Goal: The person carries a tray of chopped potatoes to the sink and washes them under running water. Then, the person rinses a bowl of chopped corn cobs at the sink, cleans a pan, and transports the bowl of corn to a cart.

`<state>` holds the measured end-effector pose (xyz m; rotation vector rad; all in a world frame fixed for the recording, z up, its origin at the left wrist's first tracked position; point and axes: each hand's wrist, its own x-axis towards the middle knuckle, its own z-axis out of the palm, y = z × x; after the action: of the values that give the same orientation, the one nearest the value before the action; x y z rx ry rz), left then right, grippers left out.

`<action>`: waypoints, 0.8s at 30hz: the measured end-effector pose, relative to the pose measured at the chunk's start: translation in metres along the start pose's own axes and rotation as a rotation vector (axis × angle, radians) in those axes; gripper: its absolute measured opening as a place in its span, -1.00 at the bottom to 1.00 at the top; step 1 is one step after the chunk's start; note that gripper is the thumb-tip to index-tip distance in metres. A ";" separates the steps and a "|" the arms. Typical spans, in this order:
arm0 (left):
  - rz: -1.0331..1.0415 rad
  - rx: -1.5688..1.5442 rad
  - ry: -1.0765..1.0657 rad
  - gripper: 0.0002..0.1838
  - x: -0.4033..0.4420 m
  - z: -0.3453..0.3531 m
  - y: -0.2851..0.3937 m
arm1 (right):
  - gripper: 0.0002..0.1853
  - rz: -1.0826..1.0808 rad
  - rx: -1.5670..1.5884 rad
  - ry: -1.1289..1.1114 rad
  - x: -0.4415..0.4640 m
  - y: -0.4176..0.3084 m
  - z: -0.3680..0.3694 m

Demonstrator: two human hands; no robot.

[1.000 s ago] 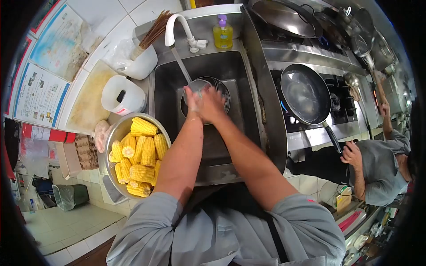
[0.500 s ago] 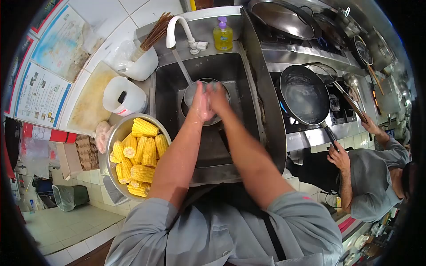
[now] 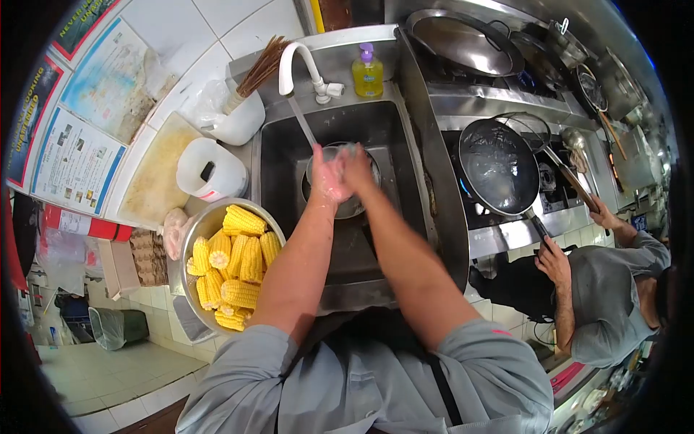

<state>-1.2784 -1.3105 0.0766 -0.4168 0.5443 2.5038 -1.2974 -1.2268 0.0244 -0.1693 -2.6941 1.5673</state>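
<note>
Water runs from the white faucet (image 3: 307, 61) into the dark sink (image 3: 340, 257). Beneath the stream, my left hand (image 3: 330, 176) is wet and held palm up over a round metal bowl (image 3: 372, 163) in the sink. My right hand (image 3: 353, 165) is against it, blurred, with a greyish thing by its fingers that I cannot make out. Its fingers are too smeared to read. Left of the sink, a steel bowl (image 3: 185, 269) holds several yellow corn cobs (image 3: 241, 291).
A soap bottle (image 3: 368, 76) stands behind the sink. To the right, a co-worker (image 3: 607, 289) holds a pan (image 3: 499, 168) and a strainer (image 3: 535, 126) at the stove (image 3: 491, 235). A white container (image 3: 217, 173) stands at the left, beside a cutting board (image 3: 152, 181).
My hands have kept moving against each other under the water. The co-worker has brought a strainer over the pan and taken hold of the pan's handle. The camera view has shifted slightly.
</note>
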 end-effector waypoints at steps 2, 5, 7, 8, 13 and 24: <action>-0.011 -0.097 -0.092 0.19 0.009 -0.009 0.004 | -0.29 0.222 0.312 -0.152 0.028 0.005 -0.027; 0.073 -0.001 -0.039 0.29 0.012 0.002 0.017 | -0.47 -0.031 0.175 -0.035 -0.007 -0.011 -0.031; 0.089 0.069 0.062 0.31 0.027 -0.007 0.033 | -0.59 -0.152 0.259 -0.083 -0.040 -0.018 -0.034; 0.096 0.104 0.117 0.32 0.035 -0.017 0.039 | -0.60 -0.201 0.208 -0.066 -0.048 -0.023 -0.035; 0.089 0.131 0.128 0.29 0.049 -0.030 0.024 | -0.62 -0.039 0.024 -0.177 -0.032 -0.040 -0.058; 0.097 0.140 0.206 0.21 0.044 -0.017 0.023 | -0.53 0.012 -0.125 -0.233 -0.032 -0.025 -0.049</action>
<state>-1.3235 -1.3168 0.0511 -0.6111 0.8334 2.5090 -1.2640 -1.1999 0.0711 -0.0045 -2.9747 1.5091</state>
